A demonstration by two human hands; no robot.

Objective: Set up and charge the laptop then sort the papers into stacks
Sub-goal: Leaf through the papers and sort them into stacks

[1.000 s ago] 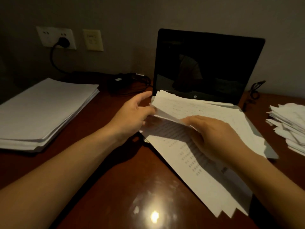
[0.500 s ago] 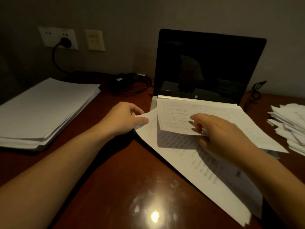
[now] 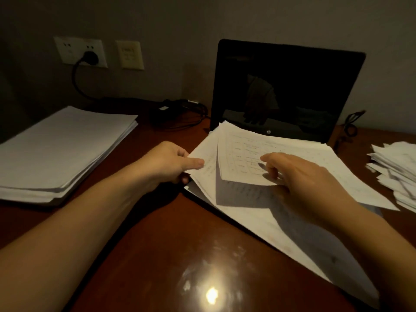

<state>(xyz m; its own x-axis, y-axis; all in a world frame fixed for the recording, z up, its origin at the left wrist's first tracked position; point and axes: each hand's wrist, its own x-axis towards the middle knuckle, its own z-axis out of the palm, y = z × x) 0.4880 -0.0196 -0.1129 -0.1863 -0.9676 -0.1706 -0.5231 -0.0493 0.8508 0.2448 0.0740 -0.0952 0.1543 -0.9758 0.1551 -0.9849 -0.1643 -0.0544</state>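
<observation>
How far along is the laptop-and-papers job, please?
Done: the laptop is open, though dark, the plug is in the socket, and one neat stack lies at left. In hand: the left hand pinches a sheet, and the right hand holds up the top sheets of the pile. Left: that pile and the heap at right.

The counter [image 3: 157, 255] is seen in reddish-brown. White papers [image 3: 247, 221] are marked with rows of faint dark print. The laptop [image 3: 288, 86] and plug [image 3: 90, 57] are black, the socket [image 3: 67, 50] white, the plate [image 3: 130, 55] cream.
</observation>
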